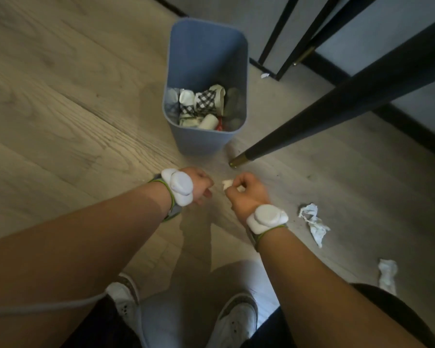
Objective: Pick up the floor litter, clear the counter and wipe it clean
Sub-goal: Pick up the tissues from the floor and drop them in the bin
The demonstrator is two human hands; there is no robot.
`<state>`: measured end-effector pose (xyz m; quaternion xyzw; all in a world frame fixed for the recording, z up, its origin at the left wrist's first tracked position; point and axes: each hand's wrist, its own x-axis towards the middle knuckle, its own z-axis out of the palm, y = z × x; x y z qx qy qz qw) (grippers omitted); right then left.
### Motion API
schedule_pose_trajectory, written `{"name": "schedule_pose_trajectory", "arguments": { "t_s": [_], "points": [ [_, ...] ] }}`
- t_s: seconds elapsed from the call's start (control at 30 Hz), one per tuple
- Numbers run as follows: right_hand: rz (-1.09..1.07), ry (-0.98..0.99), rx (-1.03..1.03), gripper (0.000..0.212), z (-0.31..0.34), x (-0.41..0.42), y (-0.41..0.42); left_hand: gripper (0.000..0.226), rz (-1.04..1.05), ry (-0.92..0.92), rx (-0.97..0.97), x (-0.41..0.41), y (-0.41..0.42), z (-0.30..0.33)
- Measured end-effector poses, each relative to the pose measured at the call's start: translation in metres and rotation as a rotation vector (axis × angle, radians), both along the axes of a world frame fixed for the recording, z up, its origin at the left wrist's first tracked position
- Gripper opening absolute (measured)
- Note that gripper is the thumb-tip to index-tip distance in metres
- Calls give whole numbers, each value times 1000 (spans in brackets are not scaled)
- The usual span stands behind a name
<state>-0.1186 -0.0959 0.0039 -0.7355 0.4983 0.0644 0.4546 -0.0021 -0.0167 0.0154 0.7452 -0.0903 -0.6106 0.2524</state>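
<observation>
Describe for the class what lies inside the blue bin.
The blue bin holds crumpled white paper, a black-and-white checked wrapper, a white roll and something red. Whatever lies beneath this litter is covered and cannot be seen.

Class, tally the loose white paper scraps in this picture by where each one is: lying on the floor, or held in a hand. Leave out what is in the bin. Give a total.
On the floor: 3, a crumpled tissue, a wad, a small scrap by the far chair legs.
In a hand: 1, a scrap pinched by the right hand.
Total: 4

Right hand (246, 190) around paper scrap (227, 184)
</observation>
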Motion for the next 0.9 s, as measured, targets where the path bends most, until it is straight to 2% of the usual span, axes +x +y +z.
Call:
{"name": "schedule_pose_trajectory", "arguments": {
  "t_s": [0.1,0.17,0.3,0.37,0.47,0.6,0.7,0.9],
  "points": [
    [-30,-142,-39,17,41,29,-10,32,32,-31,-65,24,-10,38],
    [-9,-227,-80,14,69,53,-16,23,80,-73,-128,38,-14,65],
    [64,-307,-155,10,94,92,-29,24,376,-50,-278,56,-24,99],
    [84,-297,-190,12,92,104,-32,24,424,-72,-301,63,-26,104],
    [75,-230,-238,19,84,109,-35,27,371,-109,-226,67,-24,93],
    [73,-123,-309,16,74,90,-37,15,435,11,-81,56,-10,78],
    [22,-66,-269,10,72,66,-23,20,437,86,16,40,6,82],
    [72,132,-124,21,96,4,23,25,326,207,188,0,45,113]
  ]
}}
